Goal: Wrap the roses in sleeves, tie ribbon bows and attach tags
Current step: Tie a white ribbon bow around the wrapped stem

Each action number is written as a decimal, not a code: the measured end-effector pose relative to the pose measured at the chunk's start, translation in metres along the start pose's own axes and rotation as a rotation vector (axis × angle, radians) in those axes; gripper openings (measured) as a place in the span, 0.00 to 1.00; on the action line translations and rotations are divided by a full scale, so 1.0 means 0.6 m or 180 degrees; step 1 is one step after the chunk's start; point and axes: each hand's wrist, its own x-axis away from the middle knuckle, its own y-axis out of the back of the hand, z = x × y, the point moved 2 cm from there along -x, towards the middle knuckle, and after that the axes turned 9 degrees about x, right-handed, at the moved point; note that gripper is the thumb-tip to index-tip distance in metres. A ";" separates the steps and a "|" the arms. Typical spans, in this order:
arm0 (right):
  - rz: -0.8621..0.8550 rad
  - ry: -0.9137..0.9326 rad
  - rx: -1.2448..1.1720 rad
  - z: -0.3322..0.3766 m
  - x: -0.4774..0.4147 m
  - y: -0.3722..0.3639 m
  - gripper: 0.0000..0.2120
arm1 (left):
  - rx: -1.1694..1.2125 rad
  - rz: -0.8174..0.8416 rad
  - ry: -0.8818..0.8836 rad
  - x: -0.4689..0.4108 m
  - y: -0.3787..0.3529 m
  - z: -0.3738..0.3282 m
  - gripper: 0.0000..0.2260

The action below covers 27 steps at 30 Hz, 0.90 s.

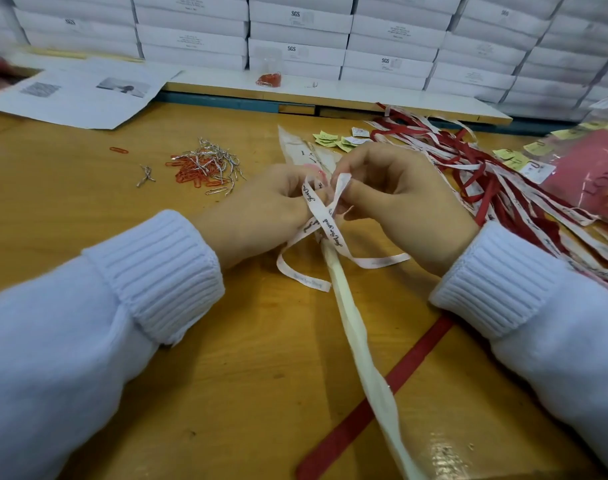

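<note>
The bow-tying step is in hand. The left hand (pixel 261 209) and right hand (pixel 402 202) each pinch the printed ribbon (pixel 332 225), both grips closed on it where it crosses the sleeved stem (pixel 359 344) lying on the surface (pixel 88 209). Next, the loops probably need crossing and pulling snug; the knot is hidden.

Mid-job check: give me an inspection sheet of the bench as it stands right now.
Surface: wooden table.
Job's things: printed ribbon looped round the sleeved stem; ribbon pile and yellow tags to the right.
Clutter: red paper clips mixed with silver twist ties; printed sheets; red ribbon strip crossing under the stem.
Grippers: left hand and right hand both pinch the printed ribbon.
Cables: nothing seen.
Surroundings: stacked white boxes behind the table.
</note>
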 end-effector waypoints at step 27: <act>0.0152 -0.1265 -0.0932 -0.019 -0.005 -0.013 0.08 | -0.0203 -0.0037 -0.0324 0.007 0.004 -0.007 0.07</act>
